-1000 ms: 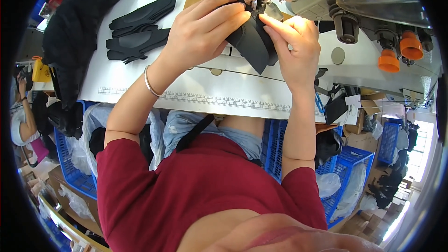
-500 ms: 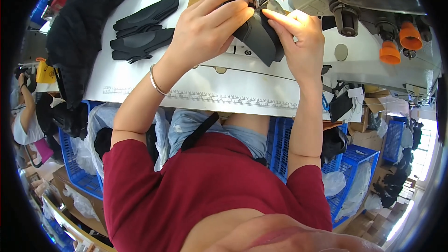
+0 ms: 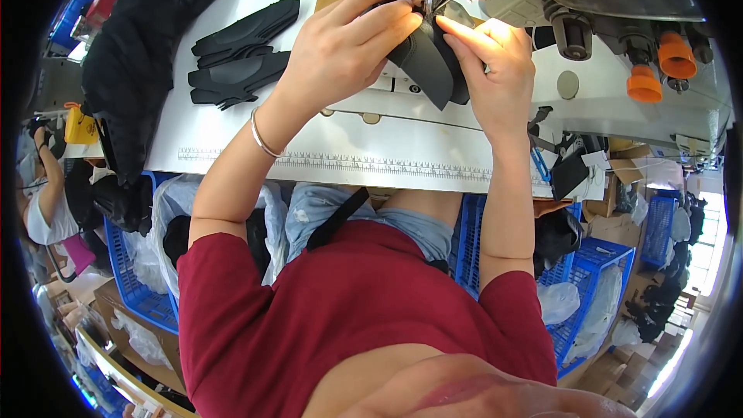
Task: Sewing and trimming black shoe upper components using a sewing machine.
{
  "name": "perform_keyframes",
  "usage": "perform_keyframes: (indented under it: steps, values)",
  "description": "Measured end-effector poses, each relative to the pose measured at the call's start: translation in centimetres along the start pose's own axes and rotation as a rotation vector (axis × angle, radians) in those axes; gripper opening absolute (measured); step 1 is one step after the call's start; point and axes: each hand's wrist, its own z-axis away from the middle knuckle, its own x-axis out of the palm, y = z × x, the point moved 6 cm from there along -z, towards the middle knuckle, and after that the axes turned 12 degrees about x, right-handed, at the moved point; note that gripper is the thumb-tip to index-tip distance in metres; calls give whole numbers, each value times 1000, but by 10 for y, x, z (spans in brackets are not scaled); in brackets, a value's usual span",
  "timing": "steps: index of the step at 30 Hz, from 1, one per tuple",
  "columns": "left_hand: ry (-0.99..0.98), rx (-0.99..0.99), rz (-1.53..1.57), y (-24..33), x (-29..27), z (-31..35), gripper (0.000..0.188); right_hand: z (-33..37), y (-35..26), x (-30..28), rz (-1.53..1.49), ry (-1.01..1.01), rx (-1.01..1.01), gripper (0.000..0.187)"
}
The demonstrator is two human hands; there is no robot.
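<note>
Under the needle area of a sewing machine [image 3: 424, 1] lies a black, curved piece of sheet material [image 3: 423, 64] with a stitched-looking seam. My left hand [image 3: 347, 50] has its fingers closed on the piece's left side, close to the presser foot. On the other side my right hand [image 3: 499, 58] pinches the same piece between thumb and forefinger. Its lower end hangs down between both hands toward the table edge. The fingertips and upper part of the piece are partly hidden by the machine head. Left of my left hand rest two stacks of similar black cut pieces [image 3: 238, 76].
A long heap of black material [image 3: 128, 62] covers the table's left end. A ruler strip [image 3: 340, 162] runs along the front edge of the white table [image 3: 402, 138]. Orange-capped machine parts [image 3: 645, 83] hang at right. Blue crates [image 3: 592, 263] stand below, and another person [image 3: 51, 201] sits far left.
The whole view has shifted slightly. Both hands keep their hold near the needle, and the black piece has barely moved.
</note>
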Motion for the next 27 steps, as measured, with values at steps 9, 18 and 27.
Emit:
perform_keyframes:
  steps: [9,18,27]
  values:
    - [-16,27,-4,-4,1,3,41,4,0,1,50,-17,20,24]
    - [-42,-10,-3,-1,0,2,44,14,6,2,91,62,17,28]
    - [-16,3,-59,20,-9,2,52,37,19,30,215,220,-31,42]
